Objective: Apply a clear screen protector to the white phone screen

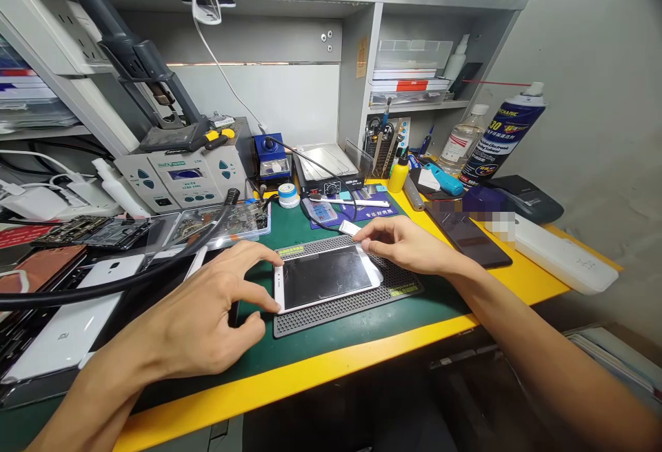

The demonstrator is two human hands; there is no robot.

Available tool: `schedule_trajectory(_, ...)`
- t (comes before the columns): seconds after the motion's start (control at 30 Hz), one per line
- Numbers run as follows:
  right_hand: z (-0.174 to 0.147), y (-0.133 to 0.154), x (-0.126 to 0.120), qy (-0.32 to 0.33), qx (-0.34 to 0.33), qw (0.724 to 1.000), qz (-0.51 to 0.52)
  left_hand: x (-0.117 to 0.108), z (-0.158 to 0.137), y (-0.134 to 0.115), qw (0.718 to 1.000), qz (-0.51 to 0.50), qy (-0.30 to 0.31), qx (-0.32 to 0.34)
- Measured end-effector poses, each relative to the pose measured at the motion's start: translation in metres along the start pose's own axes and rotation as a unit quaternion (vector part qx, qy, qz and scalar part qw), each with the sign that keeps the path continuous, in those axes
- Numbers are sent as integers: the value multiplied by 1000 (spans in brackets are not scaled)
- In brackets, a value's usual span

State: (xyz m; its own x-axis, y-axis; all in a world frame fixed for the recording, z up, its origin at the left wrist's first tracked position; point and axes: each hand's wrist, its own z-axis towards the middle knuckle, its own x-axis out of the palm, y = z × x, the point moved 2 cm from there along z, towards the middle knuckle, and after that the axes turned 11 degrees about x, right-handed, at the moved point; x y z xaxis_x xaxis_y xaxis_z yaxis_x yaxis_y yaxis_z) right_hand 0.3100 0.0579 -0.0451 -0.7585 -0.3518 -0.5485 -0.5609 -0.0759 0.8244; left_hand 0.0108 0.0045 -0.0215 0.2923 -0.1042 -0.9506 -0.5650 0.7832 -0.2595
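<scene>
A white smartphone [325, 278] with a dark, scuffed screen lies face up on a grey perforated mat [310, 319]. My left hand [217, 307] reaches its left end: two spread fingertips touch the upper and lower corners, while the thumb stands apart. At the phone's upper right corner, my right hand [400, 241] has thumb and index finger pressed together; what is between them is hidden. A thin whitish, film-like piece [378, 275] sticks out beyond the phone's right end. Just behind the right fingertips is a small white block [349, 228], near a black cable.
A thick black hose [155, 293] crosses over phone parts and a white phone back [77, 314] at left. Behind stand a soldering station [191, 176] and a hot plate [331, 165]. A dark phone [468, 234], yellow bottle [398, 174] and spray can [504, 134] are at right.
</scene>
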Motion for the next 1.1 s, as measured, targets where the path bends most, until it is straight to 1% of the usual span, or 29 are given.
schedule_trajectory(0.27, 1, -1, 1, -14, -3, 1000, -15, 0, 0, 0, 1000, 8, 9, 3)
schedule_trajectory(0.53, 5, -7, 2, -22, -5, 1000, 1, -1, 1, -1, 1000, 8, -4, 8)
schedule_trajectory(0.77, 6, -7, 4, -25, 5, 1000, 5, -1, -1, -2, 1000, 11, -4, -4)
schedule_trajectory(0.93, 6, -8, 4, -26, 3, 1000, -4, -1, -2, 0, 1000, 25, 8, 7)
schedule_trajectory(1.1, 6, -8, 3, -22, 4, 1000, -8, -2, -3, 1, 1000, 22, 20, 5)
